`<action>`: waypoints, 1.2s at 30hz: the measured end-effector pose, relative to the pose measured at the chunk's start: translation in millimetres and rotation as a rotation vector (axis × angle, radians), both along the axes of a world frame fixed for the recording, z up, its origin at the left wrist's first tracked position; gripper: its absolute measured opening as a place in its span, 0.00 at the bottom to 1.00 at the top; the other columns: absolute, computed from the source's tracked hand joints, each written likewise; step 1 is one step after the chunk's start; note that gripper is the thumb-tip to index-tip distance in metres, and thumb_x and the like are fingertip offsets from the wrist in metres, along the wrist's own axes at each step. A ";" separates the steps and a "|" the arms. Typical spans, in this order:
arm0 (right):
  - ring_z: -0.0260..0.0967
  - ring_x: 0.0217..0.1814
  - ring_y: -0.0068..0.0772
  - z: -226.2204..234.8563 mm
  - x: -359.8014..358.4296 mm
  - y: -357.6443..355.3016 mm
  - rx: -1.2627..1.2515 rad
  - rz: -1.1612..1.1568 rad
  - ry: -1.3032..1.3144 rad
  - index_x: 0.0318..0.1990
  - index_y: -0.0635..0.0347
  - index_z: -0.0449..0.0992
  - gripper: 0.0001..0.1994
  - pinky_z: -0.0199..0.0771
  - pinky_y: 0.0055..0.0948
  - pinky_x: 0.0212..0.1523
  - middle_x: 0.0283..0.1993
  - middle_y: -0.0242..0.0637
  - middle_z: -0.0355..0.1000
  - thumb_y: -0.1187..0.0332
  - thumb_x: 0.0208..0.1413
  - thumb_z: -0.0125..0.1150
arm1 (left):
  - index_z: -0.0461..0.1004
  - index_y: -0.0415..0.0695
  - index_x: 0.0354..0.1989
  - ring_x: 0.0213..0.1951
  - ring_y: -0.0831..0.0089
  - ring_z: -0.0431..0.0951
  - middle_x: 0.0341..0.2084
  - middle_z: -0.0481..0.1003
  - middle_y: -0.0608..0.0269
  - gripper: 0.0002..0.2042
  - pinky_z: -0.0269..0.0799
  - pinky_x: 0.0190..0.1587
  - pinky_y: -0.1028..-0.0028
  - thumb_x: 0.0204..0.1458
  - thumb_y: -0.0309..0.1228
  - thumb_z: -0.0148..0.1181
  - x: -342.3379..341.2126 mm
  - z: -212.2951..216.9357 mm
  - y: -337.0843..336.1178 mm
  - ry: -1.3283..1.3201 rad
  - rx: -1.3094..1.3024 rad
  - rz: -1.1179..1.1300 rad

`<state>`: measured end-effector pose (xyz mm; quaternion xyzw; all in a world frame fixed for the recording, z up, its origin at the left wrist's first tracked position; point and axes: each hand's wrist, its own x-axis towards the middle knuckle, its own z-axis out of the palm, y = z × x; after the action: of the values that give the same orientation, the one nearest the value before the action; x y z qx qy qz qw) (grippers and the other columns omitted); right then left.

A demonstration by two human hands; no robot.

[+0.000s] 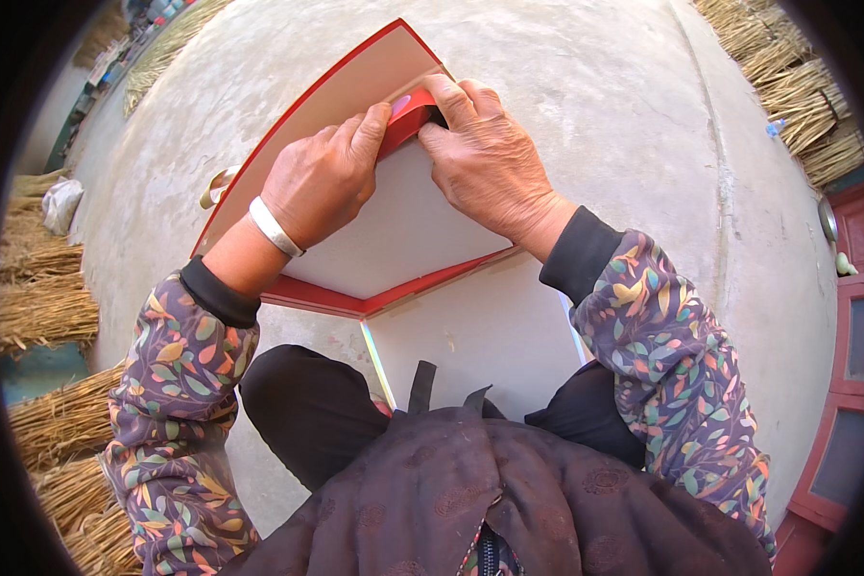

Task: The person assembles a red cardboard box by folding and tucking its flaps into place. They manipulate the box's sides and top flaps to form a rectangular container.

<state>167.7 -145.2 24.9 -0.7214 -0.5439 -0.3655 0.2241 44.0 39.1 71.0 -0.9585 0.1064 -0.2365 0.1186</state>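
Currently | open box [394, 230] | red strip [408, 123] in left hand [324, 175], right hand [490, 158]

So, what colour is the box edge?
The box edge is red; it shows best in the head view.

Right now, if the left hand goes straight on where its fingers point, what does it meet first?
The left hand would probably first meet the red box wall, which it seems to touch; exact depth is unclear.
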 end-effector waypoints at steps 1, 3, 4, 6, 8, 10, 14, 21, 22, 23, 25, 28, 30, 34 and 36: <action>0.63 0.63 0.48 -1.2 2.2 -0.6 0.001 0.003 0.007 0.40 0.62 0.80 0.09 0.72 0.38 0.63 0.66 0.45 0.62 0.75 0.49 0.64 | 0.65 0.38 0.66 0.46 0.51 0.83 0.48 0.79 0.44 0.31 0.80 0.46 0.61 0.49 0.21 0.60 3.1 1.9 0.8 0.049 -0.033 0.003; 0.63 0.63 0.48 -3.8 5.5 -6.5 0.002 0.016 0.024 0.41 0.61 0.80 0.10 0.72 0.38 0.64 0.67 0.44 0.61 0.75 0.50 0.64 | 0.68 0.36 0.63 0.41 0.50 0.83 0.43 0.81 0.44 0.27 0.81 0.42 0.60 0.51 0.23 0.60 9.4 6.7 2.6 0.075 -0.059 -0.068; 0.63 0.63 0.48 -4.3 7.3 -7.2 -0.004 0.025 0.035 0.42 0.61 0.81 0.10 0.72 0.38 0.64 0.67 0.44 0.61 0.75 0.50 0.63 | 0.69 0.36 0.62 0.39 0.50 0.83 0.40 0.81 0.43 0.25 0.81 0.40 0.59 0.52 0.24 0.59 11.6 9.7 5.4 0.077 -0.072 -0.118; 0.63 0.64 0.48 -5.1 8.8 -8.5 0.000 0.041 0.048 0.43 0.62 0.81 0.11 0.72 0.38 0.64 0.68 0.44 0.60 0.76 0.50 0.63 | 0.69 0.37 0.62 0.40 0.48 0.83 0.40 0.81 0.42 0.26 0.80 0.42 0.58 0.52 0.24 0.60 13.7 14.9 7.2 0.117 -0.148 -0.115; 0.63 0.64 0.48 -5.4 8.6 -8.3 0.029 0.048 0.048 0.44 0.62 0.81 0.12 0.73 0.38 0.64 0.69 0.44 0.60 0.76 0.50 0.63 | 0.69 0.39 0.63 0.42 0.47 0.82 0.42 0.81 0.42 0.27 0.80 0.45 0.58 0.51 0.24 0.61 13.4 19.7 8.7 0.138 -0.224 -0.120; 0.63 0.65 0.48 -5.3 7.5 -6.1 0.032 0.057 0.045 0.44 0.62 0.81 0.12 0.73 0.39 0.64 0.70 0.43 0.59 0.77 0.51 0.62 | 0.69 0.39 0.63 0.42 0.47 0.83 0.42 0.81 0.42 0.27 0.80 0.45 0.59 0.50 0.24 0.62 11.9 26.2 11.5 0.153 -0.267 -0.136; 0.62 0.67 0.47 -4.2 8.3 -3.2 0.053 0.064 0.052 0.45 0.63 0.82 0.12 0.73 0.39 0.64 0.70 0.43 0.59 0.77 0.53 0.62 | 0.70 0.37 0.63 0.46 0.52 0.83 0.46 0.81 0.44 0.28 0.79 0.51 0.64 0.50 0.25 0.66 14.6 35.0 15.7 0.273 -0.417 -0.050; 0.62 0.66 0.48 1.7 11.1 3.2 0.054 0.058 0.029 0.46 0.63 0.81 0.13 0.73 0.39 0.65 0.70 0.43 0.59 0.78 0.52 0.62 | 0.73 0.36 0.60 0.47 0.62 0.85 0.46 0.82 0.49 0.25 0.80 0.54 0.68 0.50 0.24 0.66 21.9 40.3 27.2 0.314 -0.610 -0.076; 0.62 0.66 0.48 2.0 11.7 2.4 0.055 0.056 0.027 0.46 0.63 0.81 0.13 0.73 0.39 0.65 0.70 0.43 0.59 0.78 0.52 0.62 | 0.73 0.35 0.60 0.48 0.63 0.85 0.48 0.82 0.49 0.25 0.80 0.55 0.68 0.51 0.24 0.66 23.1 40.8 29.3 0.334 -0.618 -0.047; 0.62 0.66 0.48 2.7 11.0 4.9 0.046 0.049 0.033 0.47 0.63 0.81 0.14 0.73 0.39 0.65 0.70 0.43 0.59 0.78 0.52 0.62 | 0.73 0.35 0.60 0.47 0.63 0.85 0.47 0.82 0.49 0.25 0.80 0.54 0.68 0.51 0.24 0.66 22.7 41.2 33.0 0.342 -0.602 -0.068; 0.62 0.66 0.49 1.8 13.2 -1.2 0.035 0.051 0.037 0.47 0.63 0.81 0.14 0.73 0.39 0.65 0.70 0.43 0.59 0.78 0.52 0.62 | 0.74 0.36 0.59 0.46 0.62 0.85 0.45 0.82 0.48 0.25 0.80 0.53 0.68 0.50 0.25 0.67 26.4 39.5 32.9 0.314 -0.587 -0.132; 0.62 0.66 0.49 -0.1 14.0 -1.3 0.036 0.065 0.026 0.47 0.62 0.81 0.15 0.71 0.39 0.66 0.70 0.42 0.59 0.78 0.51 0.62 | 0.75 0.37 0.58 0.44 0.60 0.85 0.42 0.82 0.47 0.24 0.80 0.51 0.67 0.50 0.28 0.67 26.7 45.4 35.5 0.358 -0.659 0.055; 0.61 0.66 0.49 -0.8 14.9 -2.5 0.040 0.067 0.027 0.47 0.62 0.81 0.14 0.71 0.39 0.66 0.70 0.42 0.59 0.78 0.50 0.62 | 0.73 0.35 0.60 0.45 0.65 0.83 0.45 0.82 0.49 0.26 0.78 0.53 0.68 0.50 0.26 0.68 24.6 48.3 34.6 0.376 -0.582 0.042; 0.61 0.67 0.50 -0.1 16.5 -3.7 0.028 0.053 0.063 0.45 0.63 0.81 0.13 0.72 0.39 0.66 0.71 0.43 0.59 0.78 0.50 0.62 | 0.69 0.35 0.64 0.49 0.65 0.82 0.51 0.80 0.49 0.29 0.76 0.56 0.69 0.51 0.24 0.66 25.9 46.3 26.7 0.400 -0.568 0.040; 0.61 0.68 0.50 0.6 16.1 -4.4 0.020 0.046 0.097 0.45 0.63 0.81 0.13 0.72 0.39 0.65 0.71 0.43 0.59 0.78 0.51 0.62 | 0.71 0.37 0.62 0.48 0.60 0.83 0.49 0.80 0.47 0.27 0.78 0.54 0.68 0.51 0.24 0.63 27.9 38.1 18.7 0.314 -0.609 -0.032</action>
<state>183.9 -149.6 25.5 -0.7232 -0.5453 -0.3303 0.2656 71.9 57.8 109.1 -0.9729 0.0627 -0.1086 -0.1943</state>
